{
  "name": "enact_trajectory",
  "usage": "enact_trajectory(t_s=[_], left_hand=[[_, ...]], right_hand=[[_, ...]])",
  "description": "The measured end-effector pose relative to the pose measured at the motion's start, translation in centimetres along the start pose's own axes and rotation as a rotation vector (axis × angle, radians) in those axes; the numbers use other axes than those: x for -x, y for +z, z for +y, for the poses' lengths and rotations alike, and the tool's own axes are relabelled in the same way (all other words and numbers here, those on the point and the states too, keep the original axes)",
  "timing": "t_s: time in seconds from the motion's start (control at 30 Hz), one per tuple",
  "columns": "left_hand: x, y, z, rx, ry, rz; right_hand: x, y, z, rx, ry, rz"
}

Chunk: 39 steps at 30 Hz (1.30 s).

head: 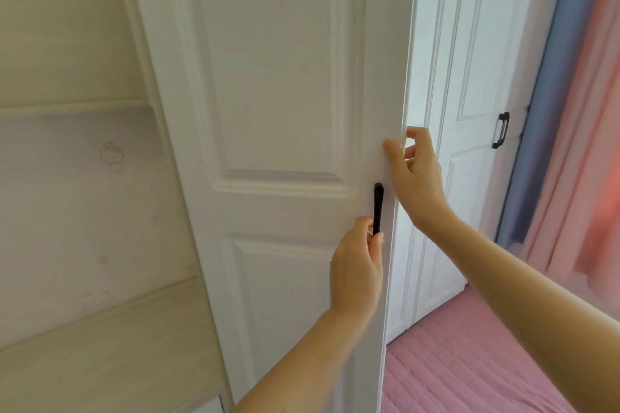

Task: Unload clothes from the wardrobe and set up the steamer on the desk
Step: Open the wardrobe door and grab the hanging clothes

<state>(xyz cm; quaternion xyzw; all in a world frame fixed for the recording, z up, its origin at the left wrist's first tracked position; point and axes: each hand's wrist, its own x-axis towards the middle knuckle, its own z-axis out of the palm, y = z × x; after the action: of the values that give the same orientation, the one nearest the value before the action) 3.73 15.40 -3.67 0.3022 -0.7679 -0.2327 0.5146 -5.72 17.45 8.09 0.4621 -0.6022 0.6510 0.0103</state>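
Observation:
A white panelled wardrobe door (278,94) fills the middle of the head view, swung partly out. A black bar handle (378,204) runs down its right side. My left hand (355,271) is closed around the lower end of that handle. My right hand (414,171) pinches the door's free edge just above the handle, thumb on the front face and fingers behind. The inside of the wardrobe is hidden behind the door. No clothes or steamer are in view.
A second white wardrobe door (469,77) with a black handle (500,130) stands to the right. Blue and pink curtains (570,111) hang at far right. A pink quilted bed cover (469,362) lies below. Pale wooden shelving (67,107) is at left.

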Motion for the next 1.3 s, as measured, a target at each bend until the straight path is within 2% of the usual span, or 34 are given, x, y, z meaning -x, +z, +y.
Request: enact_trajectory(t_s=[0.3,0.5,0.63,0.83,1.13,1.3], left_hand=[[7.7,-7.3,2.9,-0.008,0.02,0.098],[11.8,-12.1,4.5,-0.037,-0.033,0.185],[13.4,-14.6,5.3,-0.076,-0.046,0.18],[14.8,-17.0,5.6,0.084,-0.168,0.066],[16.0,-19.8,4.2,0.228,-0.18,0.142],[16.8,-21.3,3.4,0.226,-0.194,0.187]], right_hand=[[8.9,-1.2,-6.0,0.039,-0.103,-0.013],[13.9,-1.2,-10.2,0.042,-0.154,-0.115],[16.0,-0.9,-12.2,0.026,-0.171,-0.166],[17.3,-1.1,-13.8,0.005,-0.201,-0.319],[18.6,0.0,-14.3,-0.038,-0.249,-0.626],[19.8,1.4,-14.7,-0.039,-0.274,-0.684]])
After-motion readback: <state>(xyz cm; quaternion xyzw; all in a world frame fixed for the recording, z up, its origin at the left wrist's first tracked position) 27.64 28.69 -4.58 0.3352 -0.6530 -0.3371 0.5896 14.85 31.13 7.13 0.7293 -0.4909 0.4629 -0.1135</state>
